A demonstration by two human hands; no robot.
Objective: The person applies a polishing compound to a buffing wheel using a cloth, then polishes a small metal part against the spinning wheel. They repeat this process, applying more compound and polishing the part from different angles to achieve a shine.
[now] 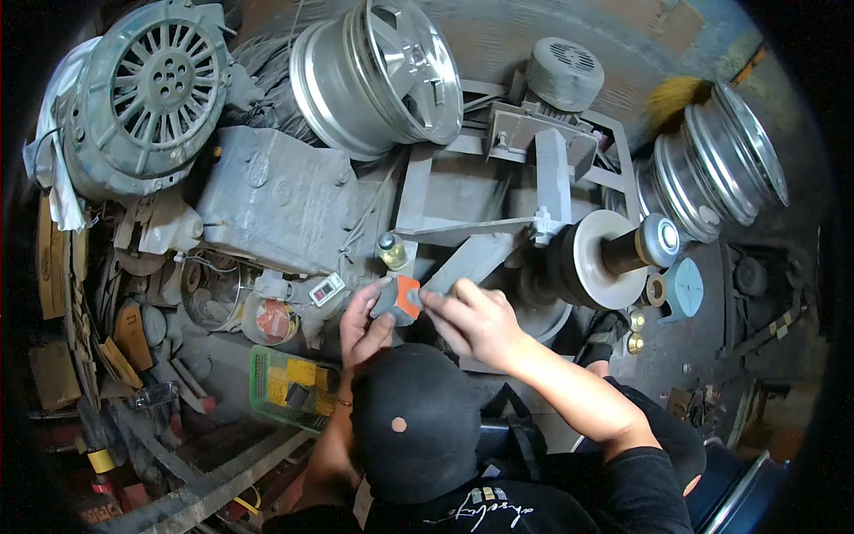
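My left hand (363,330) grips a small grey block (387,306) with an orange face (407,294), thumb on the near side and fingers behind. My right hand (477,324) reaches in from the right, thumb and fingertips pinched on a small grey piece (415,298) that lies against the orange face. What this piece is cannot be made out. Just beyond the block stands a capped glass bottle (393,255) of yellowish liquid. Left of it is a switch box (326,289) with a red button.
A belt-driven spindle with a round disc (610,260) projects at right, below an electric motor (566,75) on a steel frame (417,193). Alloy wheels (340,80) stand behind and far right. A green plastic basket (260,374) holds yellow boxes. A person's black cap (417,424) fills the lower middle.
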